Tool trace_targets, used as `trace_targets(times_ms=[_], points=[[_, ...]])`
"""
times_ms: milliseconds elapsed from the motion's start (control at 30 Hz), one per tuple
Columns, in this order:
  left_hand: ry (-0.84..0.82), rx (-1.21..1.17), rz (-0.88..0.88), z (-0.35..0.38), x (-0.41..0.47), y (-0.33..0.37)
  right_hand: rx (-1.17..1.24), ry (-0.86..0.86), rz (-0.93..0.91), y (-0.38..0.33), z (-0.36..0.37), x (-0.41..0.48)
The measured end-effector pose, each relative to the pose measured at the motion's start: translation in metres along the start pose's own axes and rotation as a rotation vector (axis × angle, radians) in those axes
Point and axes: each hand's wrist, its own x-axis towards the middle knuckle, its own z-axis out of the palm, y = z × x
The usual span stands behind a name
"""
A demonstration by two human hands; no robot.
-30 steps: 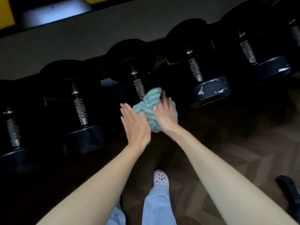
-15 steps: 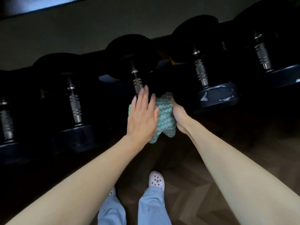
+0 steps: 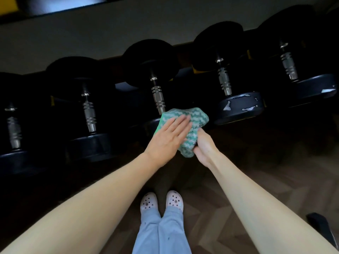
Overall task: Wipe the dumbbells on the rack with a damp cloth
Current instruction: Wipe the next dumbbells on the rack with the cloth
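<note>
Green and white zigzag stripes on the cloth [image 3: 194,116]. Black dumbbell heads [image 3: 150,59], silver handles [image 3: 158,98] with dark rings. Pale pink clogs [image 3: 149,202], light blue trousers [image 3: 161,233], brown herringbone floor [image 3: 275,180].

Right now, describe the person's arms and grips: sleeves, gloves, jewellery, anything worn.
The left grip and right grip are bare hands: no gloves, and no rings show. The left forearm and right forearm are uncovered as far as the frame reaches, with no sleeve, watch or bracelet in view. Nails look short.
</note>
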Motion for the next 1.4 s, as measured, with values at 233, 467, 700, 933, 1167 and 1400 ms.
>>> trace_targets(times_ms=[233, 467, 700, 933, 1167, 1400], points=[[0.067, -0.118, 0.112, -0.013, -0.040, -0.018, -0.260, 0.311, 0.030, 0.008, 0.027, -0.015], [0.022, -0.242, 0.046, -0.035, -0.075, -0.054, -0.361, 0.386, 0.115, 0.021, 0.058, -0.040], [-0.166, -0.367, -0.280, -0.073, -0.083, -0.106, -0.287, 0.116, 0.168, 0.018, 0.108, -0.077], [-0.018, -0.755, -0.749, -0.109, -0.053, -0.133, -0.364, -0.128, 0.018, -0.043, 0.118, -0.084], [-0.033, -0.750, -0.568, -0.113, -0.005, -0.152, -1.006, 0.308, -0.384, -0.126, 0.105, -0.040], [-0.082, -0.563, -0.826, -0.061, 0.045, -0.160, -1.093, 0.322, -0.336, -0.147, 0.111, 0.035]])
